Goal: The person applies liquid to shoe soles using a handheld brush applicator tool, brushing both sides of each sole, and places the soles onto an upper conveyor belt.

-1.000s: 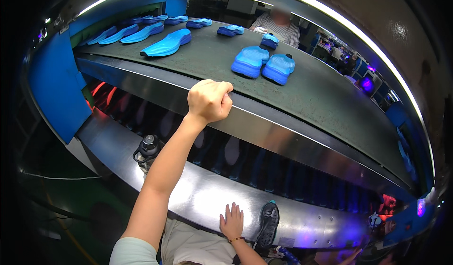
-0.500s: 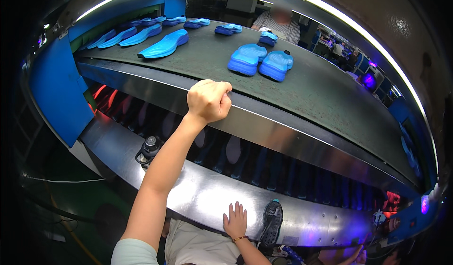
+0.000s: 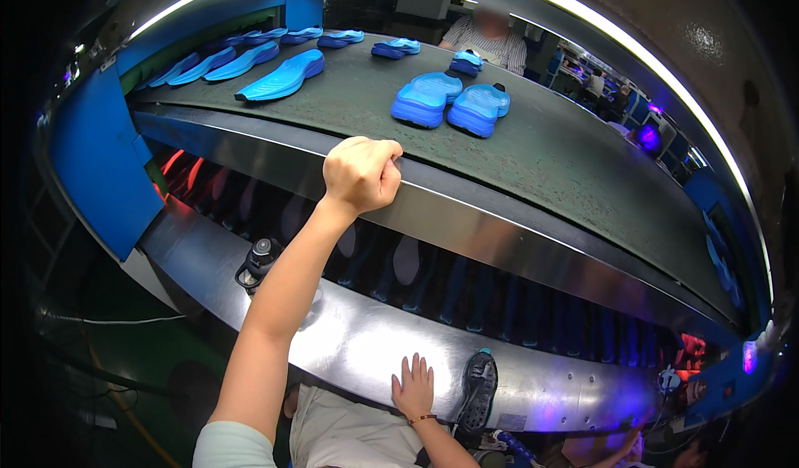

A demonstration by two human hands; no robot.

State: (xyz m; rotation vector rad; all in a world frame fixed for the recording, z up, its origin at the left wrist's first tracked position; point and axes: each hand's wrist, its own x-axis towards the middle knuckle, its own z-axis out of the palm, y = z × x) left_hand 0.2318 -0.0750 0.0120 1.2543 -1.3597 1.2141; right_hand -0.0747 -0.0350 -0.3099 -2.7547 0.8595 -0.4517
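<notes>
My left hand (image 3: 359,173) is a closed fist. It rests against the metal rail along the near edge of the dark green conveyor belt (image 3: 533,160), with no object showing in it. My right hand (image 3: 414,387), a beaded bracelet at the wrist, lies flat with fingers spread on the steel ledge (image 3: 349,343). Just right of it a black sole-shaped piece (image 3: 478,391) with a teal tip lies on the ledge. On the belt beyond my fist sit a pair of blue shoe soles, the left one (image 3: 426,100) and the right one (image 3: 478,111), and a single blue sole (image 3: 283,77) to their left.
Several more blue soles (image 3: 193,67) lie at the belt's far left. A black-lidded bottle (image 3: 260,260) stands on the ledge by my left forearm. Below the rail, a lower row of soles (image 3: 406,260) shows in shadow. A person in a striped shirt (image 3: 508,50) sits across the belt.
The blue soles on the belt sit slightly farther left. The whole view has shifted a little. Both my hands keep their poses, the left on the rail and the right on the ledge.
</notes>
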